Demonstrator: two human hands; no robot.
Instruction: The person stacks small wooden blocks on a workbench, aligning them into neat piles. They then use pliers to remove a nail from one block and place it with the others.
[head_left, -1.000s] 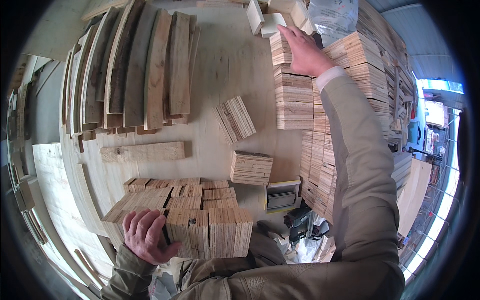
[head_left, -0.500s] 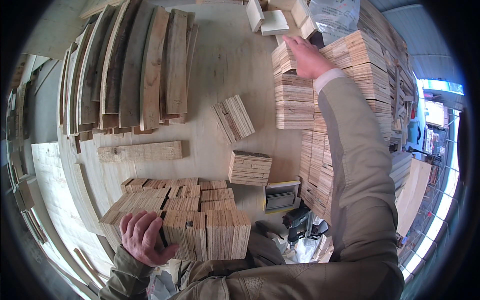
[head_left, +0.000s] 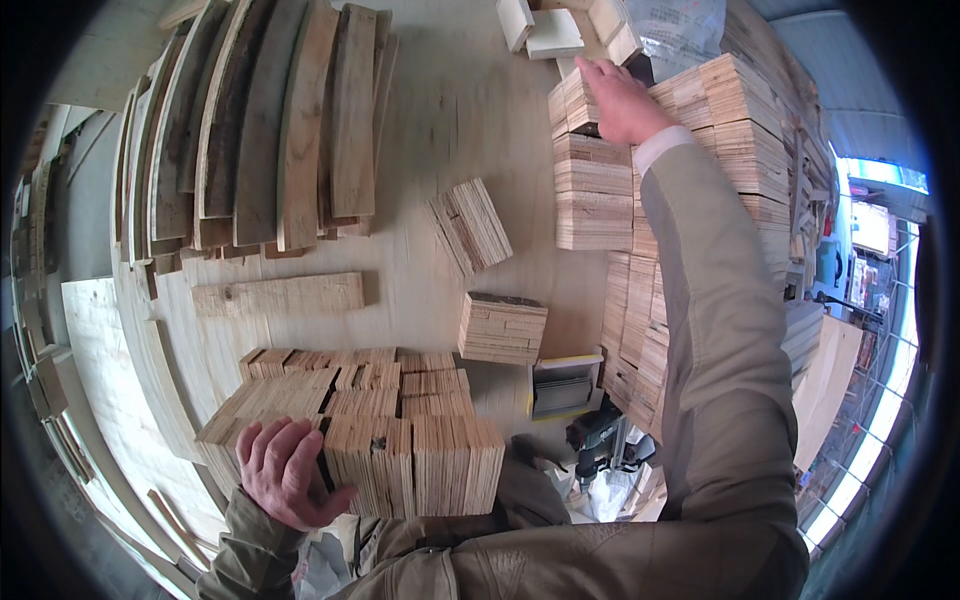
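My left hand point(head_left: 290, 475) rests on the near left corner of a block pile point(head_left: 415, 450) in front of me, fingers slightly bent over the edge, thumb spread across the front. The blocks are layered wood like plywood. My right arm is stretched far forward. At the far end of the right-hand stack point(head_left: 593, 220), my right hand point(head_left: 628, 105) lies with straight fingers along the side of a top block point(head_left: 572, 105). That block sits slightly askew, with a dark gap beneath it. The right thumb is hidden.
Two loose blocks point(head_left: 470, 227) point(head_left: 502, 328) and a short board point(head_left: 278, 294) lie mid-table. Long planks point(head_left: 262, 130) are piled at the far left. Pale box pieces point(head_left: 553, 34) and a plastic bag point(head_left: 675, 30) stand at the back. A small open box point(head_left: 563, 390) and a black tool point(head_left: 597, 435) are near right.
The whole view has shifted slightly, so most things appear a little higher. Both hands stay in place on the same blocks.
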